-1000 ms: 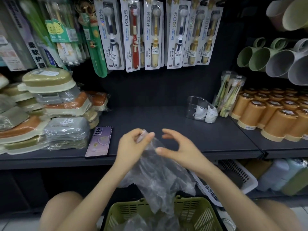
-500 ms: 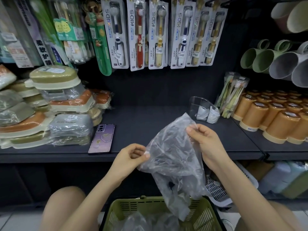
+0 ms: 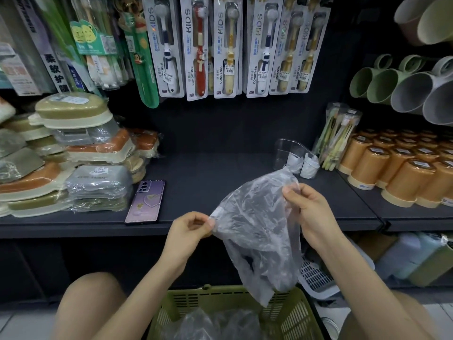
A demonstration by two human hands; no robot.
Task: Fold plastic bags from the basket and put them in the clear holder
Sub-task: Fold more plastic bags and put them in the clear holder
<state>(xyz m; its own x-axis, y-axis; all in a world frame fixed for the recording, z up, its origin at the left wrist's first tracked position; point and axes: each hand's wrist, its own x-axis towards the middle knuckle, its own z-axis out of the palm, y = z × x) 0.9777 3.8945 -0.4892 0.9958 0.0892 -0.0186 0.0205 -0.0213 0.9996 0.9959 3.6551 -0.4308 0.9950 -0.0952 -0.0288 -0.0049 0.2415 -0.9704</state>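
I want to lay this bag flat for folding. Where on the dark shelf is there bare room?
The middle of the dark shelf is bare, between the purple phone on the left and the clear holder on the right. The left end is crowded with stacked wrapped boxes; right of the holder stand a toothbrush pack and orange cups.

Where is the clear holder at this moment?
In the head view the clear holder stands on the dark shelf, right of centre, just left of the toothbrush pack and behind the held-up plastic bag.
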